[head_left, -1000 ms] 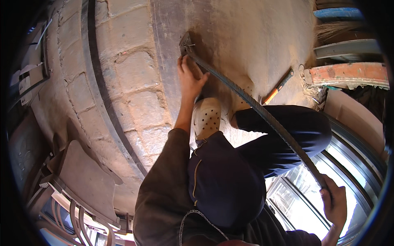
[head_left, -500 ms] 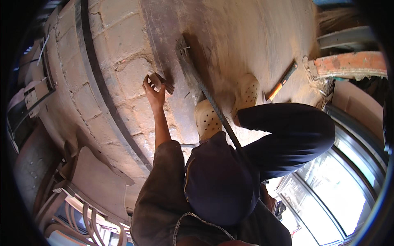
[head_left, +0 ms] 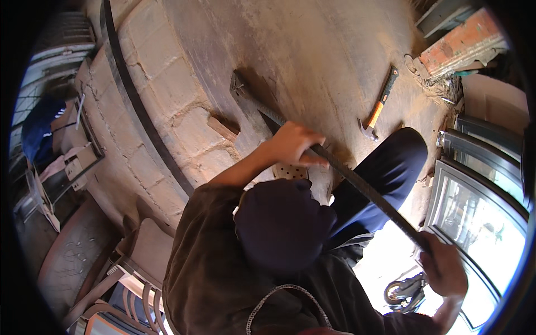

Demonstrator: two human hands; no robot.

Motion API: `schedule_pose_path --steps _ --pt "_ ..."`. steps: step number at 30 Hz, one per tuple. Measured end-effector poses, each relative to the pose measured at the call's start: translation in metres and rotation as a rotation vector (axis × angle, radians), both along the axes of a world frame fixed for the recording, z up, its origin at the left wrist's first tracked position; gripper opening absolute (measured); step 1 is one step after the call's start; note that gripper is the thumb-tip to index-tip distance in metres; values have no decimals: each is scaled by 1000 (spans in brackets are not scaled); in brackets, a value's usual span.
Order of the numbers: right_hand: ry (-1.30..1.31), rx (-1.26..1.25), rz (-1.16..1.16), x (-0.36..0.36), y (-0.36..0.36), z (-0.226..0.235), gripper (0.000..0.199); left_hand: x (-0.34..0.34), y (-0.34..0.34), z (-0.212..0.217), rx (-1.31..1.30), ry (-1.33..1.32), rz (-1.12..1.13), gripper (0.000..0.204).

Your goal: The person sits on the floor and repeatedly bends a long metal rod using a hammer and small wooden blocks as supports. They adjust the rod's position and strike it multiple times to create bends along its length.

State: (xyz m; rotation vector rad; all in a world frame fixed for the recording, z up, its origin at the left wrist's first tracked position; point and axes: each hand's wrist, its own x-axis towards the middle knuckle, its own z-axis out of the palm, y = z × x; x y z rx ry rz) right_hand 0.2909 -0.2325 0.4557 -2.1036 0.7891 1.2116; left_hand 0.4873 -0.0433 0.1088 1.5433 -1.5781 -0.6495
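A long dark metal bar (head_left: 357, 181) runs diagonally from a clamp-like end (head_left: 239, 88) on the sandy floor down to the lower right. My left hand (head_left: 293, 144) is closed over the bar about halfway along it. Near the window frames, my right hand (head_left: 444, 269) grips the bar's near end. A small wooden block (head_left: 223, 127) lies on the stone blocks just left of my left hand. A perforated light sandal (head_left: 289, 170) shows under that hand.
A hammer (head_left: 378, 107) with an orange and black handle lies on the floor. Stacked bricks (head_left: 463, 39) sit top right, metal window frames (head_left: 480, 184) at right. A black strip (head_left: 139, 117) curves along the block wall. Chairs (head_left: 106, 268) stand lower left; another person (head_left: 36, 125) is far left.
My left hand left the stone blocks and came back onto the middle of the bar. My right hand has come into view on the bar's near end. The view has shifted.
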Motion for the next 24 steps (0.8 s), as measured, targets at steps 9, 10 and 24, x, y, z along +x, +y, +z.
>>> schedule_pose_path --steps 9,10,24 --pt "-41 30 -16 -50 -12 -43 52 -17 -2 -24 -261 -133 253 56" --pt "-67 -38 74 -76 -3 -62 53 -26 -1 -33 -262 -142 241 57" --pt "-291 -74 38 -215 72 -189 67 -63 30 -83 -287 -237 105 57"
